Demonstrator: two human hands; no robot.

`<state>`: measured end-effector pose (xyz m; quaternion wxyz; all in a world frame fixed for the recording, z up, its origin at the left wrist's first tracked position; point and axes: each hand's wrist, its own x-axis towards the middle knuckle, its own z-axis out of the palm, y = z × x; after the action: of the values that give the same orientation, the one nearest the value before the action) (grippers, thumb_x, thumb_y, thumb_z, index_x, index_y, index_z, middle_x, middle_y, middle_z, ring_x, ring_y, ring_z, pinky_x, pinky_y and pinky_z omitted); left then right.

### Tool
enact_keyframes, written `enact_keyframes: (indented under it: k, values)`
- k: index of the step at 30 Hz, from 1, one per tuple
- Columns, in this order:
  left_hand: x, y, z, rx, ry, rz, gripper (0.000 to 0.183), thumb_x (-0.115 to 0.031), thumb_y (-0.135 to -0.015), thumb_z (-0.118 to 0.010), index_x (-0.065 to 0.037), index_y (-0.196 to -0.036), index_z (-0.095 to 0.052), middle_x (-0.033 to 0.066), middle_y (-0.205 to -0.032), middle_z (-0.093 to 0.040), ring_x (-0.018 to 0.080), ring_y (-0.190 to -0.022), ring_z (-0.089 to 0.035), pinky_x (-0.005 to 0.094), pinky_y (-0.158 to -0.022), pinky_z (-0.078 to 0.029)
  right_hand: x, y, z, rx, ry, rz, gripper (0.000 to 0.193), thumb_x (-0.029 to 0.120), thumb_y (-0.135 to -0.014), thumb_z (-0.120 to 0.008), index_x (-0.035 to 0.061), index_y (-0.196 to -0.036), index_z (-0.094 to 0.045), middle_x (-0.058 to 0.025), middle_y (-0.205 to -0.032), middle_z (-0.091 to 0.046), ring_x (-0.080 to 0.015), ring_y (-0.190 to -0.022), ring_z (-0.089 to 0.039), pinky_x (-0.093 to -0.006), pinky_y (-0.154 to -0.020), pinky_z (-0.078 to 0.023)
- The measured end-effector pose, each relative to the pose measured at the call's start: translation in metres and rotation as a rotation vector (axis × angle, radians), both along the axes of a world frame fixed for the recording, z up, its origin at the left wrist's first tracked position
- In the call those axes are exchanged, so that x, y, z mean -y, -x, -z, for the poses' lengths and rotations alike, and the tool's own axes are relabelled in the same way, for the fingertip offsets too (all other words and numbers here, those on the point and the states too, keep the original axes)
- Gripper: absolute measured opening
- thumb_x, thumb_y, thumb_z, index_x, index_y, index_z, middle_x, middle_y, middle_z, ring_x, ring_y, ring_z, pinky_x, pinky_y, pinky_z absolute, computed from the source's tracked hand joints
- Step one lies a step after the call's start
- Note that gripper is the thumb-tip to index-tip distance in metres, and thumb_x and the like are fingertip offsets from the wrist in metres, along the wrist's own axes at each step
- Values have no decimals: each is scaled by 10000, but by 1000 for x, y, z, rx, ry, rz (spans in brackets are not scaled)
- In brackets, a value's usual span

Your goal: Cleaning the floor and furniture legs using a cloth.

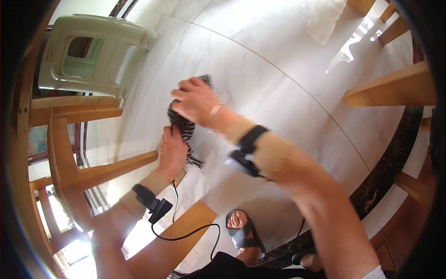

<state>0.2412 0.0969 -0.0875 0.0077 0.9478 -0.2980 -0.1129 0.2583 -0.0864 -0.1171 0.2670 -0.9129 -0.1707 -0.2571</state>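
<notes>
I hold a black-and-white striped cloth [184, 128] in both hands over a pale tiled floor [251, 56].
My right hand [195, 102] curls around its far part; my left hand [171, 151] closes on its nearer part, a spacing that likely keeps limp fabric extended; a tail spills near; whether it touches tile I cannot tell; a wooden chair [62, 144] stands left, a pale green plastic stool [104, 30] far left.
</notes>
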Motion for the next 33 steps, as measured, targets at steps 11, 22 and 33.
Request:
enact_keyframes:
  k: [11,22,33]
  values:
    - [-19,-33,51,43,22,-70,686,31,-727,-571,134,-1311,-227,313,-1273,-269,489,-1100,-374,499,-929,-378,-74,-83,73,-416,78,-130,300,323,-898,-449,256,-1095,-664,72,-1369,-430,-198,-1382,-180,-448,-1126,-123]
    - [172,-123,58,186,227,353,540,-26,-711,-571,82,-1221,-427,254,-1220,-424,404,-1041,-463,424,-916,-415,143,-95,57,-387,234,504,397,197,-860,-495,343,-1225,-552,57,-1381,-411,-290,-1292,-347,-479,-1046,-270]
    - [152,95,52,44,277,903,466,-56,-685,-549,66,-1133,-529,249,-1181,-480,251,-835,-510,303,-651,-484,132,222,39,-409,526,553,372,210,-782,-549,155,-1147,-597,-119,-1208,-482,-352,-1049,-468,-472,-802,-438]
